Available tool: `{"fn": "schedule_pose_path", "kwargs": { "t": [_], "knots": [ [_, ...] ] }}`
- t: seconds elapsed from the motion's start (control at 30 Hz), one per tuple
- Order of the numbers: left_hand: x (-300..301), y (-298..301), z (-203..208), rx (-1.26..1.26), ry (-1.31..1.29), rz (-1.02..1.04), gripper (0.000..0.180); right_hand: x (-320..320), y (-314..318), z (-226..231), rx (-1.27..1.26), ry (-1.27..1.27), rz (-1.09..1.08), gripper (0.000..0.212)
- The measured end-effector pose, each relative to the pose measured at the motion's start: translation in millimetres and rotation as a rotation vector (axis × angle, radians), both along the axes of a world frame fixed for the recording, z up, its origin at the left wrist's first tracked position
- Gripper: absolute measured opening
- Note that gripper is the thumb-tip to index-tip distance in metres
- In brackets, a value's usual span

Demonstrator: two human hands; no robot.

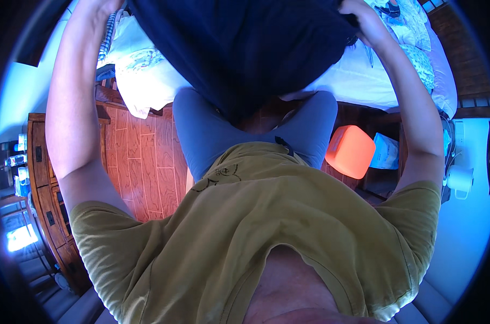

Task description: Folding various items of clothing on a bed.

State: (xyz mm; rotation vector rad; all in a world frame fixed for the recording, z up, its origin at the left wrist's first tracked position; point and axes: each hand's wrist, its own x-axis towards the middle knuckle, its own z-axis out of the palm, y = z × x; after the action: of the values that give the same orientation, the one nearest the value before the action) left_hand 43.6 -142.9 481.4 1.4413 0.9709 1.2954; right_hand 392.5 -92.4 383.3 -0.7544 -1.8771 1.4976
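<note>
- One dark cloth (239, 48) hangs over the near edge of one bed (358, 81).
- Two hands: the right hand (362, 21) is closed on the cloth; the left hand (109, 4) is cut off, so I can't tell its grip.
- One boxy orange thing (351, 151), near side of the bed, rightward.
- One blue bag (385, 151), further right.

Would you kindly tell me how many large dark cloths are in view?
1: the dark cloth at the top centre, held by the right hand, with the left hand near its upper left edge. More may be hidden behind it.
</note>
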Motion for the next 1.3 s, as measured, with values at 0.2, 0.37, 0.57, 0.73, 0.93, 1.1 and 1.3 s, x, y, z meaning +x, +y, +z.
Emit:
{"fn": "schedule_pose_path", "kwargs": {
  "t": [0.2, 0.37, 0.57, 0.73, 0.93, 1.1, 1.3],
  "knots": [
    [-17, -23, -37, -0.223, -0.012, 0.308, 0.028, -38, -73, 13, 0.713, -0.262, -0.114, 0.056],
    [-6, -26, -42, -0.324, -0.331, 0.109, 0.025, -33, -74, -29, 0.724, -0.357, 0.029, 0.066],
    [3, -46, -35, -0.169, -0.289, 0.024, 0.023, -38, -63, -81, 0.691, -0.112, -0.112, 0.060],
    [-38, -48, -34, -0.170, -0.290, 0.231, 0.029, -60, -67, -100, 0.702, 0.040, -0.169, 0.084],
    [-31, -53, -27, -0.061, -0.319, -0.110, 0.033, -93, -60, -147, 0.228, 0.219, -0.224, 0.088],
    [-37, -47, -31, -0.064, -0.290, 0.245, 0.033, -96, -67, -123, -0.101, 0.084, -0.198, 0.065],
    [-82, -35, -79, -0.231, -0.006, 0.212, 0.039, 1, -72, -42, -0.536, 0.434, -0.228, 0.059]
  ]
}}
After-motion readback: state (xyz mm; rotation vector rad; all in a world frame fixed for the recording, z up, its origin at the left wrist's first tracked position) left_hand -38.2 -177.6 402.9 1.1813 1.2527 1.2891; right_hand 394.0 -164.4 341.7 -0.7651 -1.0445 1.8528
